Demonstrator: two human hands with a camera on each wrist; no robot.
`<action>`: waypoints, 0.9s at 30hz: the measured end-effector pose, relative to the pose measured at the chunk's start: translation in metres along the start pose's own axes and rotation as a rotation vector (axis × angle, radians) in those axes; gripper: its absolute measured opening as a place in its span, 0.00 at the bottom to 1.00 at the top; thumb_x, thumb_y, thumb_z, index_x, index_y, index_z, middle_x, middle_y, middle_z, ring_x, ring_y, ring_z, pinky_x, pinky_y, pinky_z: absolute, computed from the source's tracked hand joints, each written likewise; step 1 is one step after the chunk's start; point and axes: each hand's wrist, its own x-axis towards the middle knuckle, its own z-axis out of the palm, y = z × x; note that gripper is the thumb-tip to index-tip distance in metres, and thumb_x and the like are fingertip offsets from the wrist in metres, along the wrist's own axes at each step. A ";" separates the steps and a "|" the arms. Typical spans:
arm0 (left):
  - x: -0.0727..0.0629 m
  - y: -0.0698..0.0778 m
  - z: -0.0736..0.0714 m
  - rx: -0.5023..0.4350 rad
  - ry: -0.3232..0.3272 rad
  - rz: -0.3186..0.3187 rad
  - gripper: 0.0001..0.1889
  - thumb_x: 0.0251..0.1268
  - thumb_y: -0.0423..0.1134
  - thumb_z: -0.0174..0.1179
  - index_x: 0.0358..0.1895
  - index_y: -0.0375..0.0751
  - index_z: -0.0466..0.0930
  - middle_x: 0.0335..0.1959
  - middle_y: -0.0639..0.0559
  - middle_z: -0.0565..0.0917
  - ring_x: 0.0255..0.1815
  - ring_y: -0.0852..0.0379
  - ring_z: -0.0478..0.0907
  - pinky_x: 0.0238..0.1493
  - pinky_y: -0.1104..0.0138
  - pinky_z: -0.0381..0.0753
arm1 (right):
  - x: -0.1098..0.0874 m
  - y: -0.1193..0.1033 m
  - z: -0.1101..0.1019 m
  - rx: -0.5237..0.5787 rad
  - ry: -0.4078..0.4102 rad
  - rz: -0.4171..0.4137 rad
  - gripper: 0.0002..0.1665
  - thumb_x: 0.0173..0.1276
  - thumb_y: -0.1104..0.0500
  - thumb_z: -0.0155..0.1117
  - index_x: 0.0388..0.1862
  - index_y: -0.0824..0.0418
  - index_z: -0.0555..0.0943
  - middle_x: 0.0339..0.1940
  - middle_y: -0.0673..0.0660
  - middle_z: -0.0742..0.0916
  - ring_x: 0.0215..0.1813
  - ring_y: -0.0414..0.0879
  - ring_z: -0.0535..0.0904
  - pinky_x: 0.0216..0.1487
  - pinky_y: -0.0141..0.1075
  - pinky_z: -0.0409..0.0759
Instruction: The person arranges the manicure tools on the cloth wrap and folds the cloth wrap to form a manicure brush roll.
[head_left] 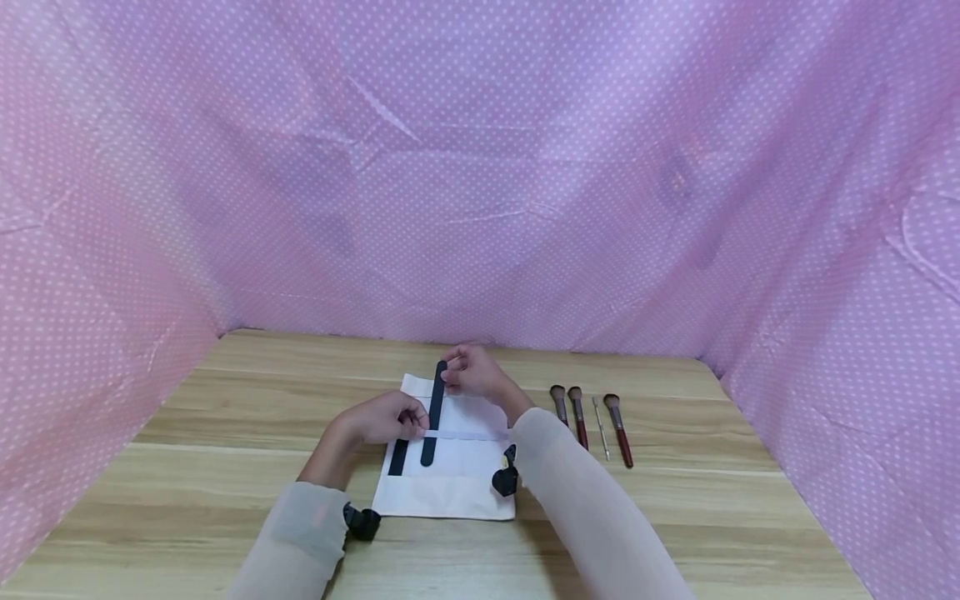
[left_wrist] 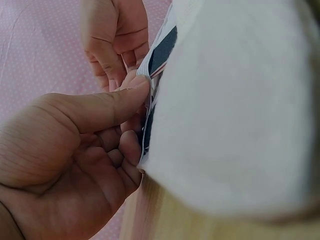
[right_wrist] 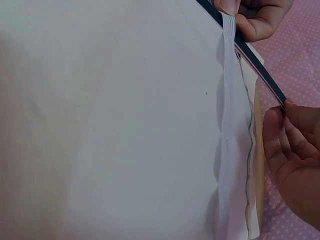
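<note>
A white cloth organizer [head_left: 450, 497] lies on the table with a white elastic band [head_left: 471, 435] across its middle. My left hand [head_left: 384, 417] pinches the elastic near its left end; the left wrist view shows thumb and fingertips on the band's edge. A long black nail file [head_left: 435, 408] with rounded ends runs beneath the elastic, its lower end showing below. At the file's upper end, my right hand [head_left: 478, 375] grips it between thumb and fingers. The file [right_wrist: 262, 72] slants up off the cloth in the right wrist view. Another black strip [head_left: 398, 458] lies at the organizer's left side, partly behind my left hand.
Right of the organizer lie several tools in a row: makeup brushes [head_left: 618, 429] with dark red handles and a thin metal tool [head_left: 601, 429]. Pink dotted cloth [head_left: 480, 250] walls in the wooden table [head_left: 225, 467] at the back and sides.
</note>
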 end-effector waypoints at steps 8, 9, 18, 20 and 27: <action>0.000 0.000 0.000 0.019 0.009 0.011 0.05 0.67 0.25 0.63 0.36 0.38 0.83 0.31 0.52 0.80 0.35 0.56 0.74 0.40 0.63 0.74 | -0.004 -0.001 -0.003 -0.157 -0.069 -0.053 0.18 0.67 0.73 0.66 0.55 0.69 0.79 0.43 0.60 0.85 0.41 0.46 0.83 0.44 0.37 0.84; -0.001 0.001 0.000 0.021 0.009 0.010 0.05 0.67 0.25 0.63 0.37 0.38 0.83 0.31 0.52 0.80 0.35 0.55 0.74 0.40 0.63 0.74 | -0.004 0.000 -0.004 -0.175 -0.078 -0.057 0.18 0.66 0.72 0.67 0.55 0.69 0.80 0.43 0.59 0.85 0.41 0.46 0.82 0.44 0.37 0.84; -0.001 0.002 -0.001 0.025 0.004 0.009 0.05 0.68 0.25 0.62 0.38 0.38 0.83 0.32 0.52 0.80 0.36 0.55 0.74 0.42 0.62 0.74 | -0.005 -0.002 -0.002 -0.241 -0.116 -0.084 0.18 0.64 0.73 0.71 0.53 0.69 0.81 0.41 0.59 0.87 0.41 0.45 0.84 0.44 0.36 0.84; -0.001 0.001 -0.001 0.026 0.005 0.011 0.05 0.68 0.25 0.62 0.38 0.38 0.83 0.32 0.52 0.80 0.36 0.55 0.74 0.41 0.62 0.74 | -0.006 -0.003 -0.002 -0.268 -0.117 -0.088 0.18 0.63 0.72 0.72 0.52 0.68 0.82 0.42 0.58 0.87 0.42 0.45 0.83 0.44 0.36 0.83; 0.000 0.000 0.000 0.015 0.006 0.018 0.04 0.68 0.26 0.63 0.37 0.38 0.83 0.32 0.51 0.80 0.36 0.55 0.74 0.41 0.61 0.74 | -0.010 -0.003 -0.001 -0.340 -0.123 -0.071 0.17 0.64 0.68 0.74 0.51 0.63 0.84 0.41 0.54 0.86 0.43 0.45 0.82 0.46 0.36 0.82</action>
